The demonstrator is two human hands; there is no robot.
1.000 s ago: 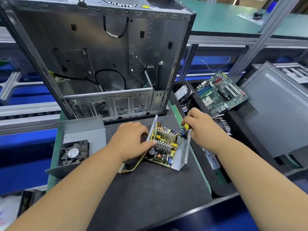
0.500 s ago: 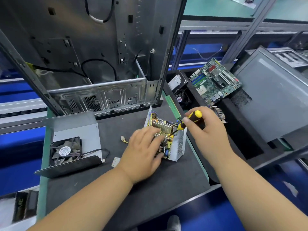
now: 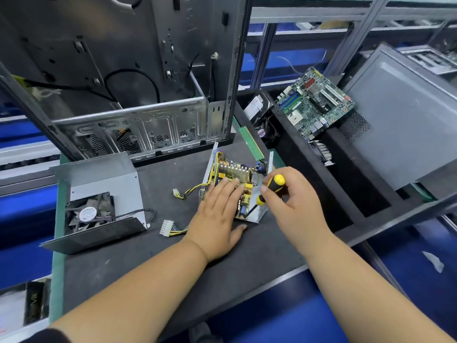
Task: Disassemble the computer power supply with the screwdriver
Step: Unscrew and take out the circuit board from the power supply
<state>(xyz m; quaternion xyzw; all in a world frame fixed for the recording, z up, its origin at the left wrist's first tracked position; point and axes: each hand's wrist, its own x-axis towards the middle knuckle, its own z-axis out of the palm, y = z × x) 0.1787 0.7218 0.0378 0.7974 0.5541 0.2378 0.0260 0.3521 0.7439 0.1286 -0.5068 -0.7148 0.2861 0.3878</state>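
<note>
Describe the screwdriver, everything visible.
The screwdriver has a black and yellow handle with a rounded yellow cap and a thin dark metal shaft. It tilts, cap up and to the right, shaft running down-left to the near corner of the open power supply, by the circuit board's edge. The right hand grips the handle, fingers curled round it. The tip is too small to make out.

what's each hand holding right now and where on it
The right hand grips the screwdriver by its yellow-and-black handle, tip down in the power supply. The left hand holds nothing; it presses flat on the supply's board.
</note>
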